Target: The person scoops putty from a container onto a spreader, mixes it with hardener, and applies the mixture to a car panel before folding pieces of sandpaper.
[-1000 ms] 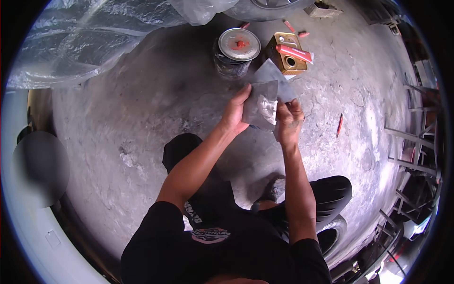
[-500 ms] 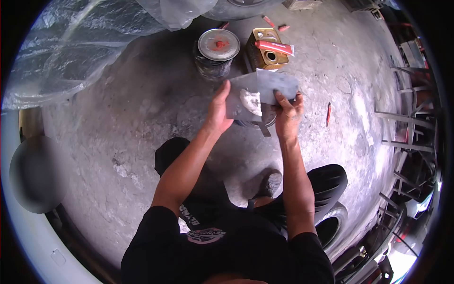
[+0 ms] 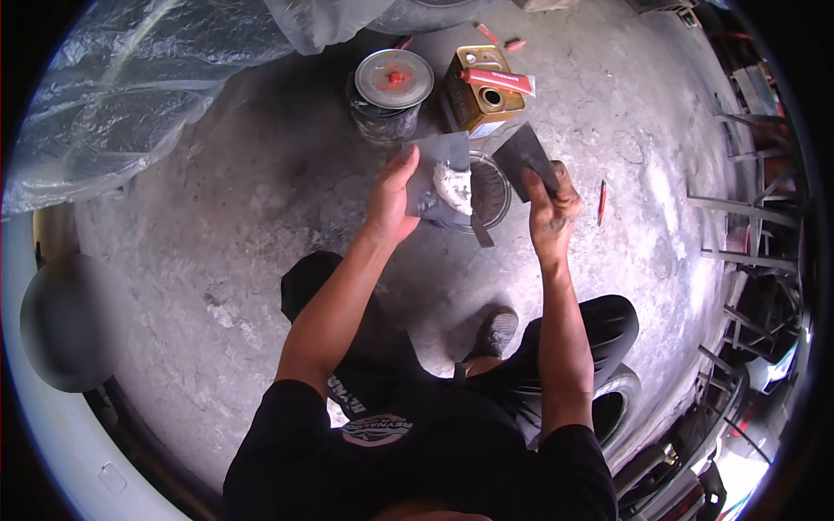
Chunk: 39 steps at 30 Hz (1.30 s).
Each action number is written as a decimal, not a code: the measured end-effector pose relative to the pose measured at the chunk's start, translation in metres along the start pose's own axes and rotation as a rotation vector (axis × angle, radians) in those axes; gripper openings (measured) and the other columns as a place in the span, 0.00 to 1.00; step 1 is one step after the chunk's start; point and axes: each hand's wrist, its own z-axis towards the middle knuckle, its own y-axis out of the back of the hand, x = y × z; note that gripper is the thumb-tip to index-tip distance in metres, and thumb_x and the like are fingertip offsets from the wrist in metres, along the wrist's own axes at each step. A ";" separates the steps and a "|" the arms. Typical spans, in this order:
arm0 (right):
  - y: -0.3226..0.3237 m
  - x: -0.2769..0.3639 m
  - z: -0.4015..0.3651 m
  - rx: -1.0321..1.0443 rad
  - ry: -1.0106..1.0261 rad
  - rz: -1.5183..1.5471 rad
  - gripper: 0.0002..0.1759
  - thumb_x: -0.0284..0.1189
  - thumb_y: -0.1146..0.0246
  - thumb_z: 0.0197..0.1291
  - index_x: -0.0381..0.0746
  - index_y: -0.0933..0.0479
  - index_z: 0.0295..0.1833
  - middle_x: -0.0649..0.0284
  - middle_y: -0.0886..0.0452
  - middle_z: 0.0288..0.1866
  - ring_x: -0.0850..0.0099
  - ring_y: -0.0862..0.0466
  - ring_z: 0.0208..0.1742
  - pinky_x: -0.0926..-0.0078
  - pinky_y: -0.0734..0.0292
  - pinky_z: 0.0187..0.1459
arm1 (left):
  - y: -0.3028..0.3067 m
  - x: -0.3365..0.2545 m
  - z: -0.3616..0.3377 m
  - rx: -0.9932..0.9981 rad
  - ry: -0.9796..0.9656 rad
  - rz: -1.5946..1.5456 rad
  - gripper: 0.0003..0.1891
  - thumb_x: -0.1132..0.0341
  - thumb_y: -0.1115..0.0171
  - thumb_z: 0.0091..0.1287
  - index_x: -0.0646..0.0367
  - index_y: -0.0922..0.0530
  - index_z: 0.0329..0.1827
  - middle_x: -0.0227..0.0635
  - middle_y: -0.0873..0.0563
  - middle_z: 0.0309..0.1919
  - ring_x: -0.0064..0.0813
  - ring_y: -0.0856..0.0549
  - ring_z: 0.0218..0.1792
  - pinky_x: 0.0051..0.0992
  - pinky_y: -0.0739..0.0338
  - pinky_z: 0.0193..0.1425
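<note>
My left hand (image 3: 393,198) grips a flat, translucent grey plate (image 3: 447,149) by its left edge, the thumb on top. A lump of white putty (image 3: 453,188) lies on the plate near its right edge. Pinched in my right hand (image 3: 554,208) is a dark, flat spreader (image 3: 523,158), tilted and apart from the plate. Beneath and between them stands an open round can (image 3: 493,191), partly hidden by the plate. A narrow metal strip (image 3: 481,232) sticks out at the can's near side.
Beyond the plate stands a lidded can (image 3: 393,80) with a red smear on top. Beside it, a red tube (image 3: 498,80) lies across a yellowish metal tin (image 3: 478,106). A red stick-like object (image 3: 602,202) is on the floor at right. Plastic sheeting (image 3: 156,95) hangs at upper left.
My right hand has moved right with the spreader, away from the plate, and the spreader has turned. My left hand has shifted slightly left with the plate, uncovering more of the open can.
</note>
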 end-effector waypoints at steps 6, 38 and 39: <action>0.003 0.016 -0.003 0.188 0.446 -0.612 0.29 0.15 0.35 0.53 0.40 0.13 0.63 0.53 0.18 0.58 0.52 0.18 0.62 0.57 0.18 0.63 | 0.013 0.009 0.010 -0.096 -0.082 0.055 0.20 0.54 0.42 0.85 0.62 0.16 0.62 0.36 0.09 0.55 0.27 0.10 0.54 0.33 0.17 0.63; -0.020 0.043 -0.030 0.650 0.594 -0.696 0.32 0.23 0.35 0.54 0.45 0.19 0.68 0.59 0.22 0.61 0.58 0.21 0.64 0.52 0.26 0.68 | 0.025 0.017 0.012 -0.322 -0.176 0.381 0.24 0.49 0.41 0.84 0.65 0.17 0.59 0.37 0.14 0.53 0.27 0.18 0.52 0.32 0.23 0.61; -0.018 0.042 -0.030 0.652 0.604 -0.702 0.32 0.23 0.35 0.54 0.46 0.19 0.68 0.60 0.22 0.62 0.58 0.21 0.65 0.52 0.26 0.68 | 0.020 0.014 0.010 -0.322 -0.177 0.379 0.24 0.49 0.41 0.84 0.65 0.17 0.59 0.37 0.14 0.53 0.27 0.18 0.52 0.32 0.23 0.61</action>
